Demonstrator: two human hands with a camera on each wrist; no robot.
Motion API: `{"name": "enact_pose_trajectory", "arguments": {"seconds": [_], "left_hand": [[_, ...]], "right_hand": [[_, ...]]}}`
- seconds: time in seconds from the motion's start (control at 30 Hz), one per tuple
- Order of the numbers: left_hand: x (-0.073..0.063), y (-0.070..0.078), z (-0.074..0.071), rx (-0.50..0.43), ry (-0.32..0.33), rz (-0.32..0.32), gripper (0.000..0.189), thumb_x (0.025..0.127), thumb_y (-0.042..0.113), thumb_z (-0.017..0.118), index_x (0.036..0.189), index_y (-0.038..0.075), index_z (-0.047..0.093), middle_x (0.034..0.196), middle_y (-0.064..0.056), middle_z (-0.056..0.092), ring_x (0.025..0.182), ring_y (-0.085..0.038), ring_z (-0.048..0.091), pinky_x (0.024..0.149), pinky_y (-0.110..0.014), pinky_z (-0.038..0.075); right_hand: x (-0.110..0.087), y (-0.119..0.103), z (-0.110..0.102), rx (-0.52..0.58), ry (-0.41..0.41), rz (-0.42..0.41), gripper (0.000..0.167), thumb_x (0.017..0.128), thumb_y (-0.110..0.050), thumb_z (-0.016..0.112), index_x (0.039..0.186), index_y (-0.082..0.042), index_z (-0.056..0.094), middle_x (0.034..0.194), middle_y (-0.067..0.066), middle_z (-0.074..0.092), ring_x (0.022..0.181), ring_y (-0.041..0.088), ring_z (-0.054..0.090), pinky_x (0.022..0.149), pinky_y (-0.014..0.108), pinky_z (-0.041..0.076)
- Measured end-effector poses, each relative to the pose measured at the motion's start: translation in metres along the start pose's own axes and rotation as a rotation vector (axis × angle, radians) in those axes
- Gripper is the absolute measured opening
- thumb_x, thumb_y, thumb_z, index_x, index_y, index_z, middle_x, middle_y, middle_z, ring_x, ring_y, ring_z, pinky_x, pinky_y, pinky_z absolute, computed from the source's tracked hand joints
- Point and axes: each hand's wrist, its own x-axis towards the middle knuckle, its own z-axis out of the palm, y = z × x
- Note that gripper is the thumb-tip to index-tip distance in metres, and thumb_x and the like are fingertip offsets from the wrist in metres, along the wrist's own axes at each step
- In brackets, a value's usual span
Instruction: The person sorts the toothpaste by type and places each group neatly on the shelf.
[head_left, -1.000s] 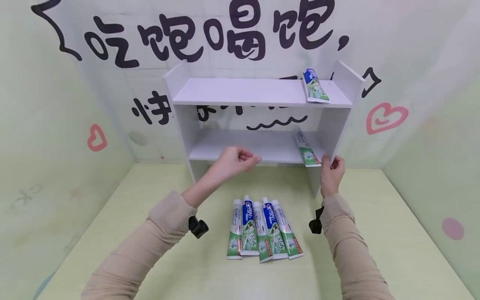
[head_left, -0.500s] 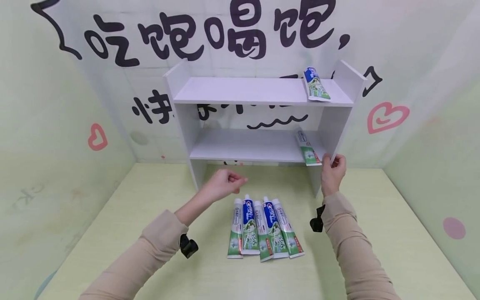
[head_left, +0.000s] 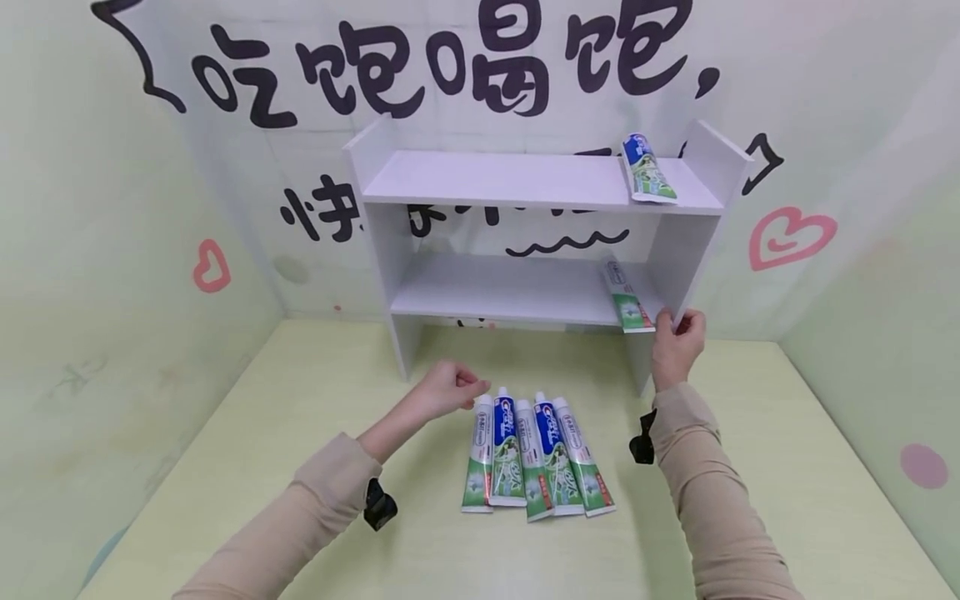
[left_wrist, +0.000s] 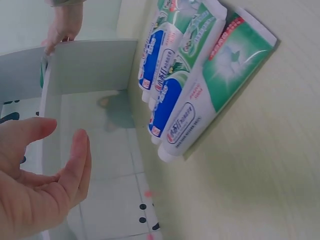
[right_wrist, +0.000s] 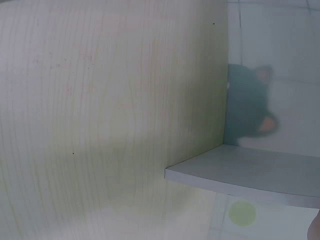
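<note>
Several toothpaste tubes lie side by side on the table, caps toward the shelf. My left hand [head_left: 448, 390] is near the cap of the leftmost tube [head_left: 477, 458], a white and green one. Its thumb and fingers stand apart with nothing between them in the left wrist view, where that tube [left_wrist: 220, 85] lies to their right. With my right hand [head_left: 677, 348] I grip the front edge of the right side panel of the white shelf [head_left: 510, 287]. Only a bit of that hand [right_wrist: 314, 231] shows in the right wrist view.
A blue and green toothpaste tube [head_left: 649, 171] lies at the right of the top board. Another, white and green [head_left: 628, 300], lies at the right of the middle board. The shelf stands at the table's [head_left: 555, 558] back, before a lettered wall.
My left hand has come down from in front of the middle board to the leftmost tube's cap. The right hand keeps its grip on the panel. The head view has shifted slightly.
</note>
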Motion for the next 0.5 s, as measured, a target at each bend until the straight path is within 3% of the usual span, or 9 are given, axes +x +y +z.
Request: {"name": "enact_pose_trajectory", "arguments": {"seconds": [0.5], "left_hand": [[0.011, -0.035, 0.022, 0.017, 0.005, -0.097, 0.042, 0.084, 0.026, 0.063, 0.109, -0.007, 0.055, 0.091, -0.014, 0.064, 0.074, -0.017, 0.063, 0.074, -0.033, 0.055]], "right_hand": [[0.004, 0.004, -0.001, 0.021, -0.005, 0.032, 0.016, 0.087, -0.006, 0.050, 0.081, -0.018, 0.041, 0.083, -0.004, 0.044, 0.075, 0.007, 0.042, 0.062, 0.016, 0.037]]}}
